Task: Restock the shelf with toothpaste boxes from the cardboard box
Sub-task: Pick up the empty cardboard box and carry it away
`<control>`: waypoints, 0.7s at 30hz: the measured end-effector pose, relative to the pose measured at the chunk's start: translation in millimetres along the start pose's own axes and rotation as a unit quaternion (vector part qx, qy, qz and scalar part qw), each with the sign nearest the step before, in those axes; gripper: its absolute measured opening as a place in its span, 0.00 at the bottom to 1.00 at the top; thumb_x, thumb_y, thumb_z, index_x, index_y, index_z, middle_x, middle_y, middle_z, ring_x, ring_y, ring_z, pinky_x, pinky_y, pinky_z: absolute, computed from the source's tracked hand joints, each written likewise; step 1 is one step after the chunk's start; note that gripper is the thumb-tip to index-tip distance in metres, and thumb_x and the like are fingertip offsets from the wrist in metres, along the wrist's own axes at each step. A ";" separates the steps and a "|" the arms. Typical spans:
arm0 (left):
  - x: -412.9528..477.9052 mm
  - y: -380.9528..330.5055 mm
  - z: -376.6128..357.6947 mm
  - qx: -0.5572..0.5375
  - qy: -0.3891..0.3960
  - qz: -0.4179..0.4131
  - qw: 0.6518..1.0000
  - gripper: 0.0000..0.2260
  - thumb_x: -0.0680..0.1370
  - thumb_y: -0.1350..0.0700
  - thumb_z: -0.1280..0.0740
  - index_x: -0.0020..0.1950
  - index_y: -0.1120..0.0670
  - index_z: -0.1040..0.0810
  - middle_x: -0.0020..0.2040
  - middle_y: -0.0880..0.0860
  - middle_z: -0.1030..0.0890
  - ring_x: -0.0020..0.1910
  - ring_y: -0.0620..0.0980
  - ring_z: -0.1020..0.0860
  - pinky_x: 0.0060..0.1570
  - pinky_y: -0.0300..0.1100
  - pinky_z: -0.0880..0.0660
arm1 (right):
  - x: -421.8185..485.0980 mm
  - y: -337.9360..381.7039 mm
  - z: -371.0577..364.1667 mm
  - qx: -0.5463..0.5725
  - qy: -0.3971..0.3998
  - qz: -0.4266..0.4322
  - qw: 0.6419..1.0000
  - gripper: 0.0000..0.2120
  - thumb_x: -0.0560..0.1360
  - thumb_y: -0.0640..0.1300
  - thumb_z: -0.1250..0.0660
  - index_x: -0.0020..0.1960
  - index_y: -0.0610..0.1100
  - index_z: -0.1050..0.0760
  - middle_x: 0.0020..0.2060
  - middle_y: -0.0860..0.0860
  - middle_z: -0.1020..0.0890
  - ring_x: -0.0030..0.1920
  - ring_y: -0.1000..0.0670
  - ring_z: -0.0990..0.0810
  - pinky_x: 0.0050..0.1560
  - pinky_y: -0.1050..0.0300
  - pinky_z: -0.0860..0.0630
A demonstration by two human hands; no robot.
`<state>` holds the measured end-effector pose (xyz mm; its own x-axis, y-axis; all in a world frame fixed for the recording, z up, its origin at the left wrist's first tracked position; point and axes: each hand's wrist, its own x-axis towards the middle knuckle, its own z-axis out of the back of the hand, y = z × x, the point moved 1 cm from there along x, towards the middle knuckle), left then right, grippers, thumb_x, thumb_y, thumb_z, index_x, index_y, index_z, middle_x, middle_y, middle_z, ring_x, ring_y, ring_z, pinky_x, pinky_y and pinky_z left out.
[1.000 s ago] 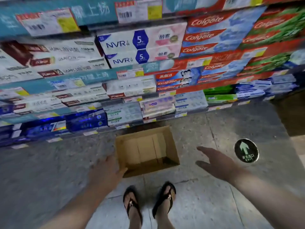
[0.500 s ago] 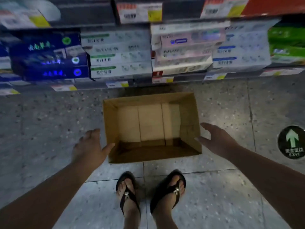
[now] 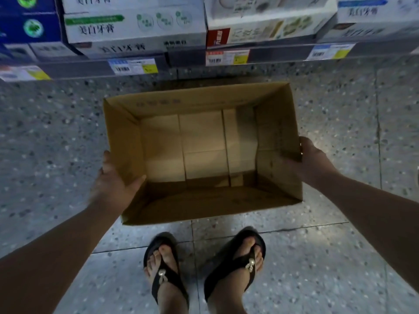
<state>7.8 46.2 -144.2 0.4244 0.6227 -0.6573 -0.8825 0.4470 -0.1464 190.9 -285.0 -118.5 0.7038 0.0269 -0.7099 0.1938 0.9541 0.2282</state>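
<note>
An open brown cardboard box (image 3: 277, 132) sits on the speckled floor below me, and I see only its bare bottom flaps inside. My left hand (image 3: 112, 181) grips the box's left wall, thumb inside and fingers outside. My right hand (image 3: 311, 158) holds the right wall from outside, its fingers partly hidden behind the cardboard. Toothpaste boxes (image 3: 133, 23) in white, green and blue lie stacked on the lowest shelf (image 3: 186, 57) just beyond the box.
Yellow and white price tags (image 3: 133, 66) line the shelf's front edge. My two feet in black sandals (image 3: 164, 273) stand on the floor tiles right behind the box. Grey terrazzo floor (image 3: 45, 137) spreads left and right of the box.
The view has dropped towards the floor and the box looks much nearer. Both hands moved inward from beside the box and took hold of its side walls.
</note>
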 end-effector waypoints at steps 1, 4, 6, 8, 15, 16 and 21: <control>1.6 0.2 -3.2 -0.031 -0.005 0.003 1.000 0.41 0.70 0.46 0.29 0.74 0.48 0.53 0.68 0.64 0.34 0.63 0.69 0.31 0.59 0.65 0.30 | 3.0 -0.8 -2.7 0.012 -0.006 -0.007 1.000 0.23 0.74 0.47 0.36 0.66 0.45 0.38 0.49 0.45 0.25 0.46 0.44 0.26 0.45 0.53 0.28; 4.7 -0.8 -9.3 -0.117 -0.021 0.010 0.993 0.40 0.70 0.48 0.29 0.73 0.48 0.51 0.69 0.62 0.34 0.65 0.66 0.32 0.61 0.65 0.32 | 9.4 -2.4 -11.1 0.044 -0.027 -0.028 0.998 0.26 0.73 0.49 0.34 0.67 0.46 0.39 0.52 0.43 0.24 0.53 0.39 0.24 0.48 0.49 0.26; 4.4 -3.9 -11.9 -0.163 -0.029 0.007 0.986 0.39 0.69 0.48 0.29 0.72 0.47 0.48 0.69 0.59 0.34 0.66 0.64 0.32 0.61 0.64 0.32 | 11.0 -1.6 -16.9 0.068 -0.046 -0.042 0.996 0.28 0.71 0.51 0.32 0.66 0.46 0.38 0.56 0.41 0.24 0.56 0.38 0.24 0.51 0.47 0.26; 1.7 -7.1 -12.8 -0.190 -0.033 0.012 0.981 0.37 0.69 0.48 0.28 0.71 0.47 0.46 0.68 0.58 0.32 0.65 0.63 0.31 0.60 0.64 0.30 | 9.9 0.6 -21.0 0.095 -0.064 -0.048 0.992 0.27 0.71 0.52 0.33 0.66 0.46 0.37 0.57 0.41 0.24 0.56 0.38 0.25 0.51 0.47 0.27; -39.3 -12.7 11.9 -0.203 -0.027 -0.003 0.979 0.36 0.67 0.45 0.28 0.69 0.47 0.44 0.65 0.57 0.28 0.61 0.62 0.27 0.57 0.60 0.27 | -31.6 8.0 -0.3 0.157 -0.101 -0.063 0.980 0.30 0.69 0.53 0.30 0.65 0.45 0.37 0.59 0.44 0.24 0.58 0.40 0.25 0.55 0.48 0.28; -50.8 -14.9 19.8 -0.208 -0.027 -0.005 0.978 0.35 0.68 0.46 0.28 0.68 0.48 0.43 0.65 0.57 0.28 0.61 0.62 0.27 0.58 0.59 0.27 | -43.4 9.6 8.0 0.161 -0.109 -0.062 0.979 0.31 0.68 0.53 0.29 0.65 0.45 0.38 0.59 0.44 0.24 0.59 0.40 0.25 0.56 0.46 0.28; -117.2 -34.8 79.3 -0.189 -0.031 -0.015 0.981 0.36 0.68 0.45 0.29 0.69 0.48 0.45 0.64 0.60 0.27 0.59 0.65 0.26 0.57 0.61 0.27 | -118.4 18.4 63.8 0.172 -0.121 -0.062 0.976 0.33 0.68 0.50 0.28 0.67 0.46 0.40 0.60 0.43 0.26 0.60 0.39 0.27 0.57 0.46 0.29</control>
<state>4.8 8.5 -3.5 0.4523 0.6565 -0.6037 -0.8766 0.2024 -0.4366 154.7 -289.6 12.3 0.7931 -0.1938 -0.5774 0.4768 0.7874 0.3906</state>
